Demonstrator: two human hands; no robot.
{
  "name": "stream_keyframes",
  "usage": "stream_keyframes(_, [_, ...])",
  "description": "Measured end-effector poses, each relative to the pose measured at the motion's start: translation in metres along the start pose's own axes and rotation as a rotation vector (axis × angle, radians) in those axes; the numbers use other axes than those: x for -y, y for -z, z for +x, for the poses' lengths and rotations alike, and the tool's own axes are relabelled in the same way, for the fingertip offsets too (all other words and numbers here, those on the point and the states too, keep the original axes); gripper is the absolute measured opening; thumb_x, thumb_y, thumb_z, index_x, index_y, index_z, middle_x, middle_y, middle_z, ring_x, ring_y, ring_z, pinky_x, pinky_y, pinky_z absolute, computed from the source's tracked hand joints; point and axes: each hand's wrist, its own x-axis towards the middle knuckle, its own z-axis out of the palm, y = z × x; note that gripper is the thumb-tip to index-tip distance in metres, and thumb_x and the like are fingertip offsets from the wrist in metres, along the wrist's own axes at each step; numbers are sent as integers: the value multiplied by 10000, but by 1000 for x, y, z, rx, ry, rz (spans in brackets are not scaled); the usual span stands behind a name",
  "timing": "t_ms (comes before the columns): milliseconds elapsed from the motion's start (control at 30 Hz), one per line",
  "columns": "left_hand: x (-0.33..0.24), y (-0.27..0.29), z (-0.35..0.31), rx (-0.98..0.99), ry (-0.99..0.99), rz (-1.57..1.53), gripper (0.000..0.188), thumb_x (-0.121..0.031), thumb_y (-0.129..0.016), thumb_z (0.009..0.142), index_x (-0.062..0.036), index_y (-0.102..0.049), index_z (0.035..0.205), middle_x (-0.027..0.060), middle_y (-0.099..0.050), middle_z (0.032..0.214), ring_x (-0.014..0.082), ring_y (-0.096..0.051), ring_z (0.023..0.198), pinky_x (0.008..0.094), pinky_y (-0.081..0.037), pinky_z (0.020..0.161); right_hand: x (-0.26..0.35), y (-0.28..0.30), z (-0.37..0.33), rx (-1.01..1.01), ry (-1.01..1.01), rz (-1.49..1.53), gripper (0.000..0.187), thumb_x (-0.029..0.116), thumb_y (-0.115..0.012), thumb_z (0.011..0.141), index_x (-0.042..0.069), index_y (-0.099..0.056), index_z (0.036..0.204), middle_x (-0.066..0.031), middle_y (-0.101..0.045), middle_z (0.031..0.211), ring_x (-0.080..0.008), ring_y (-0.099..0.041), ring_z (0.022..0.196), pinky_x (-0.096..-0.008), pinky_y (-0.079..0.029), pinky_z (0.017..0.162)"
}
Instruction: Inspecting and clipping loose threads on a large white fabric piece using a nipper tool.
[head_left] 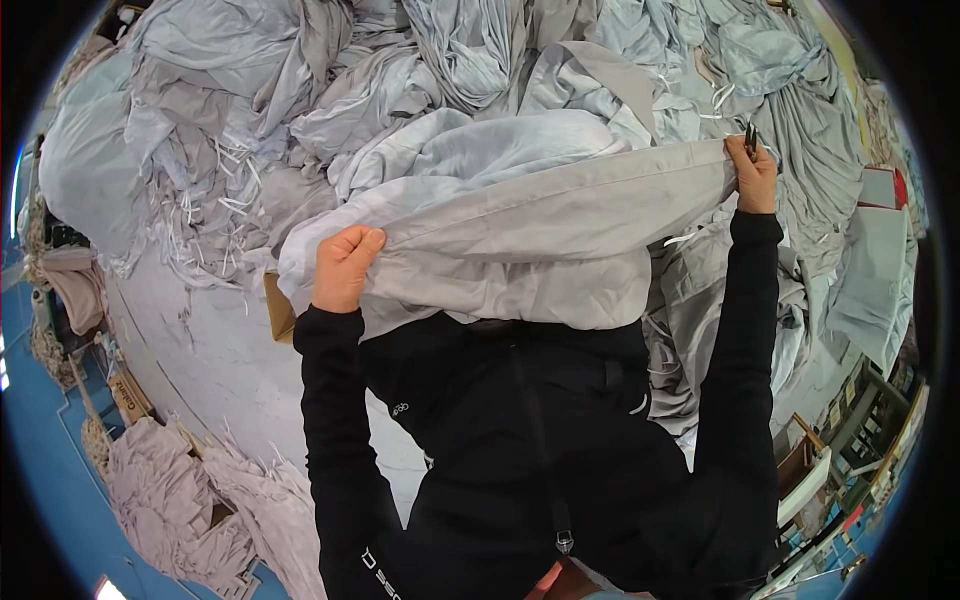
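Note:
A pale grey piece of fabric point(560, 215) with a stitched seam along its upper part is stretched between my hands. My left hand point(345, 265) is closed on its left end, thumb on top. My right hand point(753, 175), farther up and to the right, pinches the other end. Out of the top of my right fist sticks a small black tool point(751, 137), mostly hidden by the fingers, so its kind is unclear. The lower part of the cloth hangs in loose folds in front of my body. Behind it lies more bunched light grey cloth point(480, 140).
Heaps of grey fabric point(230, 60) with white ties point(235, 170) cover the far side of a pale marbled tabletop point(200, 350). A brown cardboard piece point(279, 308) sits beside my left wrist. Pinkish cloth point(170, 500) lies at lower left, over a blue floor point(50, 450).

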Motion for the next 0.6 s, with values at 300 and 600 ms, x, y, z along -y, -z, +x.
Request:
stream_keyframes(300, [0, -16, 17, -28, -96, 36, 281, -214, -663, 972, 2, -644, 793, -102, -482, 716, 21, -378, 671, 217, -319, 596, -13, 5, 10, -77, 10, -96, 134, 164, -763, 902, 36, -724, 894, 92, -612, 760, -1, -476, 670, -186, -350, 605])
stream_keyframes(600, [-9, -48, 52, 1, -158, 212, 243, -198, -656, 967, 3, -659, 830, -89, -494, 701, 32, -368, 650, 240, -316, 588, -37, 11, 21, -174, 48, -265, 174, 180, -740, 904, 7, -729, 908, 63, -634, 750, -21, -492, 660, -220, -386, 601])
